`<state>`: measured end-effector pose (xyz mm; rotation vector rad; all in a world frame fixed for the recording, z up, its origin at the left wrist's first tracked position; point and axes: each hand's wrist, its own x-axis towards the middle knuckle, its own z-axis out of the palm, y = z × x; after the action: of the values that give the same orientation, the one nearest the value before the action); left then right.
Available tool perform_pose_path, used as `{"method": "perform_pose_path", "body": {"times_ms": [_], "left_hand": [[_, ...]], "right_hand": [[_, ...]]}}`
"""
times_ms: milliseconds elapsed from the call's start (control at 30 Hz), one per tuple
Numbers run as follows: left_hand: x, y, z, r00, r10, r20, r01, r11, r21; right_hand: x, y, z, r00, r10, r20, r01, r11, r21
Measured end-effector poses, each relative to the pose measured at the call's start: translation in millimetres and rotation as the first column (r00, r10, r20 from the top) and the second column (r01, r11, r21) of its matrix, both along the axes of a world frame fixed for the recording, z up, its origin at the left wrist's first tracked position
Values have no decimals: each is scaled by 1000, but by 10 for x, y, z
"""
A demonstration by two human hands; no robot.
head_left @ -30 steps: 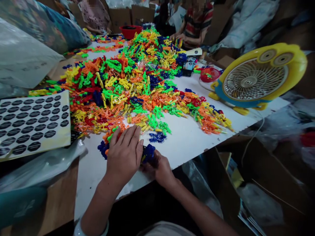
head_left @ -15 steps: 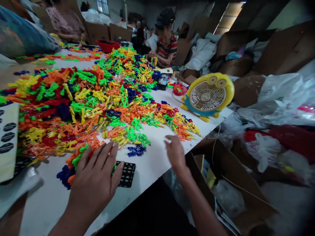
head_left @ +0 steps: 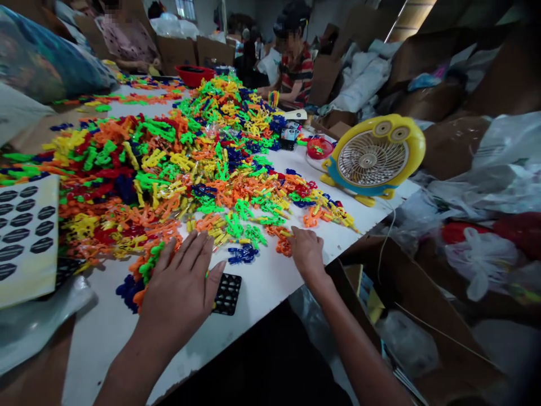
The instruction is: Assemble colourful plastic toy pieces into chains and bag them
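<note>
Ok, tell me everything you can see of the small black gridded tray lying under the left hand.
The small black gridded plastic tray is a flat rectangle with rows of small round cells, glossy where light catches them. It lies flat on the white tabletop near the front edge, turned slightly askew to it. The left hand rests spread over its left part, fingertips near its top corner, hiding that end. Its right part lies bare; whether the cells hold anything cannot be told. A blue plastic piece lies just beyond it, apart.

Bright tabletop, dim surroundings, soft blur and stretching at edges
</note>
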<state>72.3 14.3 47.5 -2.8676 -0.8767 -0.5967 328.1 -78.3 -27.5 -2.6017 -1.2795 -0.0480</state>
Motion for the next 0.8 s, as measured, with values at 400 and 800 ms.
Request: {"method": "perform_pose_path", "body": {"times_ms": [400,800], "left_hand": [[-26,-35,44,1000,26,8,-25,999,-35],[-28,-38,68,997,33,-68,-35,999,-31]], "right_hand": [[-107,179,271,842,66,-535,44,981,190],[-1375,119,-144,449,554,-701,-226,829,511]]}}
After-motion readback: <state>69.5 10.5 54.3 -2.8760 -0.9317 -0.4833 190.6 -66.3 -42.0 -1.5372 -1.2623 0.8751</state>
